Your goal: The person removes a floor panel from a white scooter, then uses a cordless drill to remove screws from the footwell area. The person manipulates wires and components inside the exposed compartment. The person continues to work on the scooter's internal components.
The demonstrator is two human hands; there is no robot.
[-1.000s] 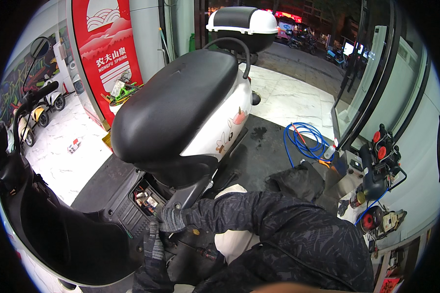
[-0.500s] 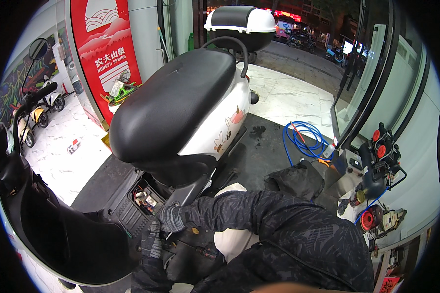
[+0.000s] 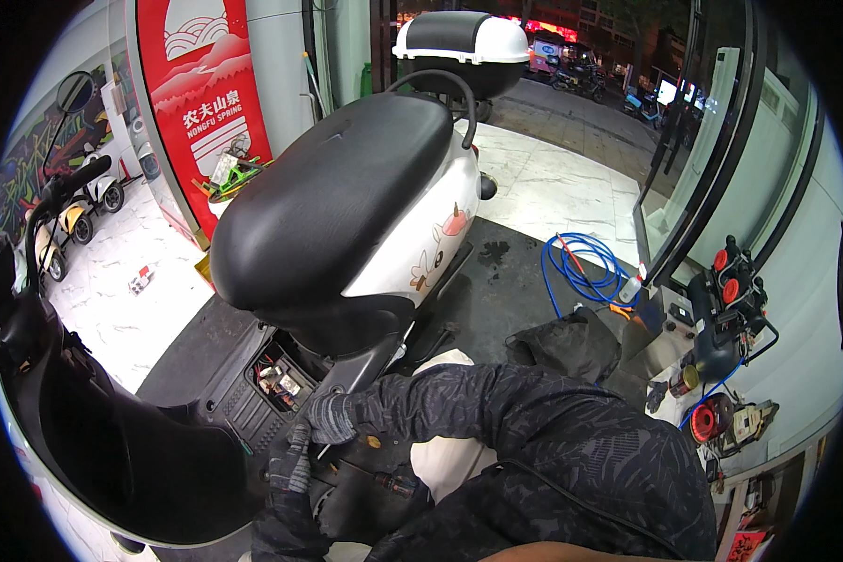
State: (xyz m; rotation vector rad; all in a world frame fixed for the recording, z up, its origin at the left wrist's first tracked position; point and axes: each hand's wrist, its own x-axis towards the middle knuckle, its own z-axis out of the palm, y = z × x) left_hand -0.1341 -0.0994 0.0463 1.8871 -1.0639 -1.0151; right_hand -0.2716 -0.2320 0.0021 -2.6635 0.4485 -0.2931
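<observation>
I am beside a white scooter (image 3: 412, 225) with a long black seat (image 3: 337, 178). Both my hands wear grey knit gloves and meet at the near edge of its black footboard (image 3: 248, 412). My right hand (image 3: 332, 418) is closed, its fingers curled at the edge and partly hidden. Just below it, my left hand (image 3: 298, 461) points upward with its fingers pressed together, their tips against the right hand. What either hand holds is too small to make out. A thin pale rod shows just under the right hand. An open compartment (image 3: 281, 382) in the footboard exposes wires and connectors.
On the dark mat near my knees lies a power driver (image 3: 395, 483). A coiled blue hose (image 3: 585, 267), a black cloth (image 3: 567, 347) and an air compressor (image 3: 717, 318) are at the right. The scooter's handlebar (image 3: 70, 183) rises at the left, and a white-lidded box (image 3: 459, 47) stands behind.
Both gloved hands have shifted very slightly to the right, staying together at the footboard's edge. The scooter and the things around it have not moved.
</observation>
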